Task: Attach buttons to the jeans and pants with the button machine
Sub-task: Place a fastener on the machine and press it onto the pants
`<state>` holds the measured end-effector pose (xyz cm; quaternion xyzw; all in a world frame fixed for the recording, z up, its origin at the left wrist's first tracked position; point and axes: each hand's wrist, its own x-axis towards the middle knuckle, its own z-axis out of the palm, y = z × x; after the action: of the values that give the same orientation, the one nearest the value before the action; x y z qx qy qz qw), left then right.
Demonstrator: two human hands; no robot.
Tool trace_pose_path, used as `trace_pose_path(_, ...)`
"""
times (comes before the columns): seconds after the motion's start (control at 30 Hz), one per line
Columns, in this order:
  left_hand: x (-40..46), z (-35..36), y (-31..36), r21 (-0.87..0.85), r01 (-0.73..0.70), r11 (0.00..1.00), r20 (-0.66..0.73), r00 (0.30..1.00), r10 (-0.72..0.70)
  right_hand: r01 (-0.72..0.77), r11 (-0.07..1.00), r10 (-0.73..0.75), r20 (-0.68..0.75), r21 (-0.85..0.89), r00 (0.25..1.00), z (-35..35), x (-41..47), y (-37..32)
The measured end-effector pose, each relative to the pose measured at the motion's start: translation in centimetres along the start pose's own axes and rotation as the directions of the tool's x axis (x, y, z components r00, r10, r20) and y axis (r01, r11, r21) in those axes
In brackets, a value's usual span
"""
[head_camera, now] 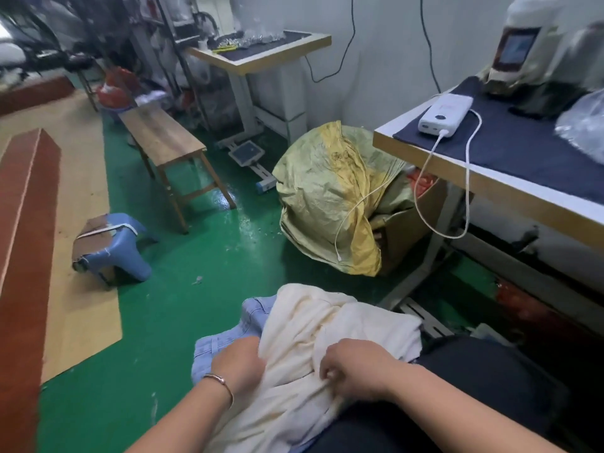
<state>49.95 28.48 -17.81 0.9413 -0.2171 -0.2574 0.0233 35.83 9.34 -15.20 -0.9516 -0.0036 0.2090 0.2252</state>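
A pile of garments lies low beside my lap: cream-white pants [313,335] on top of light blue jeans [228,341]. My left hand [238,361], with a bracelet on the wrist, presses into the left edge of the cream pants where they meet the jeans. My right hand [353,364] pinches a fold of the cream fabric with its fingers curled. The button machine [536,57] stands blurred at the upper right on the dark-topped work table [510,148], far from both hands.
A white power bank [446,114] with a trailing cable lies on the table. A yellow sack [330,194] covers a box on the green floor. A wooden bench [163,138], a blue stool [114,246] and a second table [261,47] stand further left.
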Motion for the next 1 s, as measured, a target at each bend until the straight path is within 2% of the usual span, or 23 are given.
trace_pose_path(0.07, -0.5, -2.3, 1.4, 0.100, -0.019, 0.995, -0.020, 1.000, 0.021, -0.008, 0.994, 0.018, -0.089, 0.107, 0.996, -2.2, -2.8, 0.5)
trace_pose_path(0.13, -1.2, -4.9, 4.3, 0.097, -0.106, 0.990, -0.036, 0.993, 0.110, -0.039, 0.981, 0.080, -0.216, 0.189, 0.973, -5.3, -6.6, 1.4)
trace_pose_path(0.2, -2.2, -7.0, 8.9, -0.020, -0.275, 0.961, -0.015, 0.961, 0.275, -0.089, 0.968, 0.165, -0.330, 0.234, 0.930, -8.7, -11.3, 2.4)
trace_pose_path(0.27, -3.9, -8.3, 15.0, -0.170, -0.473, 0.864, 0.046, 0.872, 0.487, -0.138, 0.957, 0.240, -0.430, 0.255, 0.871, -11.8, -16.7, 3.3)
trace_pose_path(0.33, -6.5, -9.3, 22.0, -0.286, -0.630, 0.722, 0.093, 0.732, 0.675, -0.192, 0.940, 0.316, -0.506, 0.282, 0.803, -14.4, -22.4, 3.8)
trace_pose_path(0.43, -11.4, -10.2, 32.5, -0.387, -0.797, 0.464, 0.088, 0.469, 0.879, -0.299, 0.899, 0.436, -0.593, 0.320, 0.677, -16.7, -31.1, 3.4)
trace_pose_path(0.53, -17.8, -10.7, 41.5, -0.585, -0.782, 0.213, 0.106, 0.187, 0.977, -0.405, 0.844, 0.530, -0.667, 0.352, 0.524, -17.1, -39.5, 2.1)
trace_pose_path(0.63, -24.3, -10.0, 48.5, -0.665, -0.743, 0.075, 0.154, -0.038, 0.987, -0.513, 0.740, 0.632, -0.711, 0.435, 0.308, -15.3, -47.8, 0.3)
trace_pose_path(0.67, -26.4, -9.1, 50.5, -0.647, -0.762, 0.031, 0.182, -0.115, 0.976, -0.544, 0.690, 0.670, -0.707, 0.478, 0.228, -14.1, -50.4, -0.5)
trace_pose_path(0.77, -32.6, -4.6, 55.1, -0.482, -0.868, -0.124, 0.284, -0.288, 0.914, -0.611, 0.480, 0.780, -0.625, 0.630, -0.032, -9.0, -57.8, -3.3)
trace_pose_path(0.87, -38.8, 1.3, 56.5, -0.264, -0.892, -0.368, 0.354, -0.444, 0.823, -0.664, 0.129, 0.876, -0.399, 0.736, -0.272, -2.5, -63.5, -6.0)
trace_pose_path(0.93, -41.9, 5.1, 56.5, -0.181, -0.869, -0.460, 0.476, -0.486, 0.733, -0.672, -0.129, 0.898, -0.201, 0.730, -0.391, 2.2, -65.9, -7.5)
trace_pose_path(1.0, -43.7, 8.7, 56.2, -0.137, -0.852, -0.505, 0.646, -0.463, 0.607, -0.633, -0.315, 0.900, 0.012, 0.707, -0.436, 6.7, -66.4, -8.4)
